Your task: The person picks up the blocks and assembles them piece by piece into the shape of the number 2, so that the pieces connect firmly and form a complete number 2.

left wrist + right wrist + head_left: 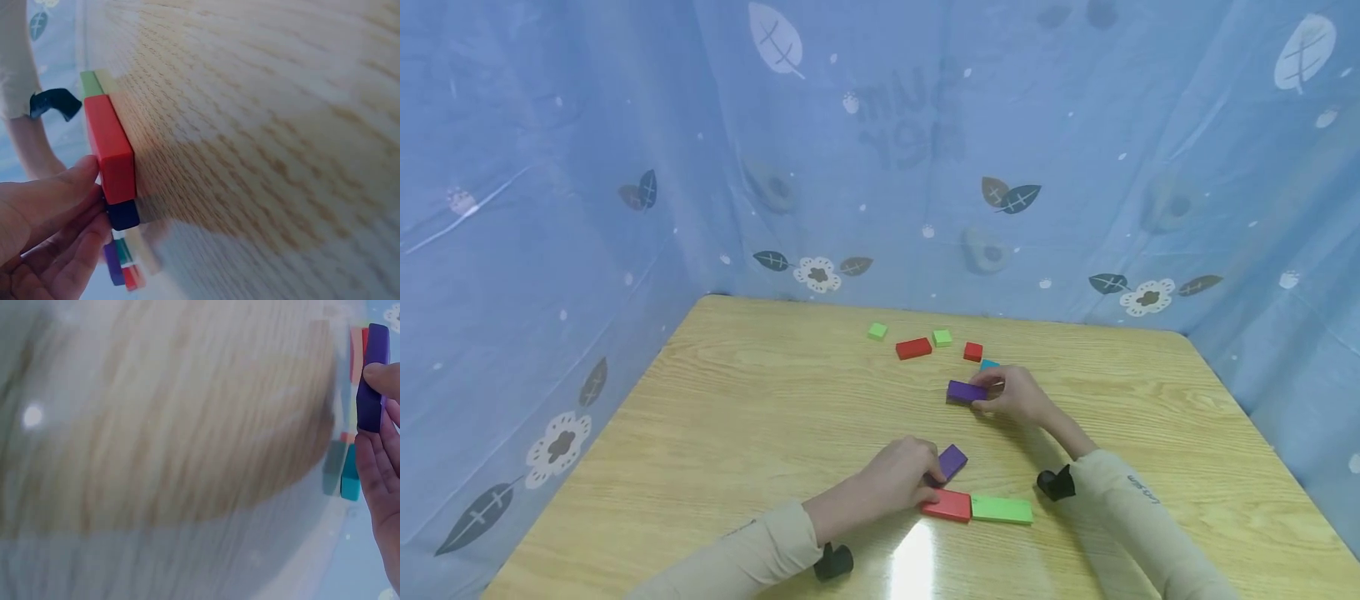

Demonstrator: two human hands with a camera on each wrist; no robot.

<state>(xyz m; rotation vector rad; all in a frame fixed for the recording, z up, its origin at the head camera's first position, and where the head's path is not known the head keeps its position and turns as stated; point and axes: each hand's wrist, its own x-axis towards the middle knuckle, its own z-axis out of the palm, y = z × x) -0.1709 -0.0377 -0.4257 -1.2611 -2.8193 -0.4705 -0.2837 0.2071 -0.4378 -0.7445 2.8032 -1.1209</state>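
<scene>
My left hand (898,475) has curled fingers at the near end of a purple block (952,462), and its thumb touches a red block (947,505). The left wrist view shows the thumb against the red block (111,140) and fingertips beside the dark purple block (124,215), which meets the red one's end. A long green block (1002,510) lies end to end with the red block. Farther back, my right hand (1017,395) pinches another purple block (966,392) between thumb and fingers. In the right wrist view that purple block (373,378) appears raised off the table.
Beyond the right hand lie a blue block (989,364), a small red block (973,352), a longer red block (913,348) and two small green blocks (942,337). A patterned blue curtain (880,167) hangs behind the wooden table (737,400).
</scene>
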